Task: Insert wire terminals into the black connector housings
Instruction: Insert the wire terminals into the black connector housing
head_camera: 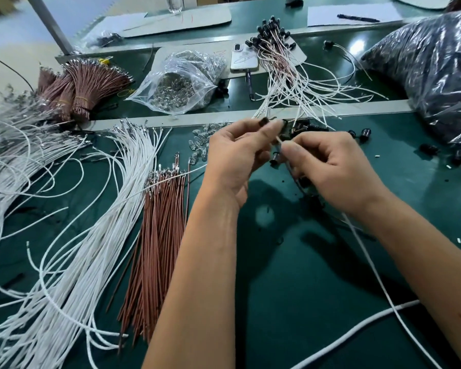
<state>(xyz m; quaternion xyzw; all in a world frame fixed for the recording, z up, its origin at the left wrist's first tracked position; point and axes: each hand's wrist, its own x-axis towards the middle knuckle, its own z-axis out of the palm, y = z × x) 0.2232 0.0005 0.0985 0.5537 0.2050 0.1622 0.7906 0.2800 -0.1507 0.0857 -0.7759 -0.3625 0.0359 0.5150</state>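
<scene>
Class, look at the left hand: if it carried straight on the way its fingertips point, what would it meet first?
Probably the loose black connector housings lying on the green mat just beyond the left hand; depth is hard to judge from this single view.

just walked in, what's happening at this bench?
A person is assembling wire leads by hand over a green mat. The left hand and right hand meet above the mat, pinching a small black connector housing and a white wire that trails back toward the person. Whether the terminal is seated yet cannot be told. Loose white wires and brown wires lie to the left, and finished leads are piled beyond the hands.
</scene>
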